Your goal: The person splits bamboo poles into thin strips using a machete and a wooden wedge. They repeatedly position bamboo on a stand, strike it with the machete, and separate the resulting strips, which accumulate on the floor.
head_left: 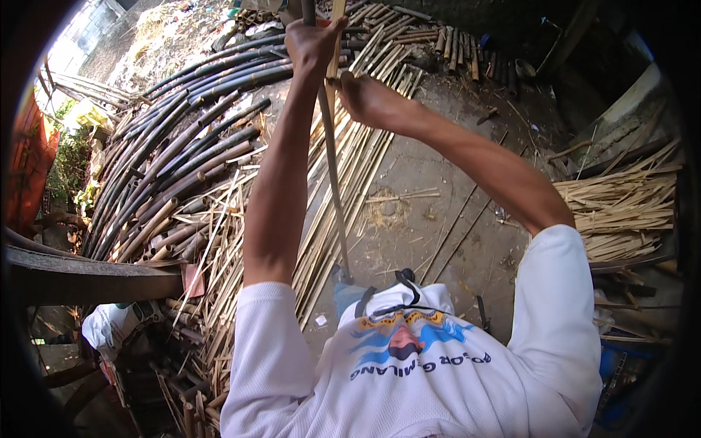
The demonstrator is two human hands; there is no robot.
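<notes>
My left hand (312,45) is raised far ahead, closed around a long, grey-brown bamboo pole (335,171). The pole runs from the top edge down to the floor near my legs. Just right of it stands a pale split bamboo strip (336,44), passing close by the left fingers. A little lower and to the right, my right hand (359,96) is closed at the strip's lower visible part. Its fingertips are partly hidden by the hand itself. A small red patch shows beside my left fingers; I cannot make out what it is.
Dark bamboo poles (208,142) lie stacked on the left. Long pale strips (347,193) cover the floor beside them. A strip bundle (624,208) lies right, short bamboo pieces (460,52) at the back. A thick wooden beam (95,276) juts in at left.
</notes>
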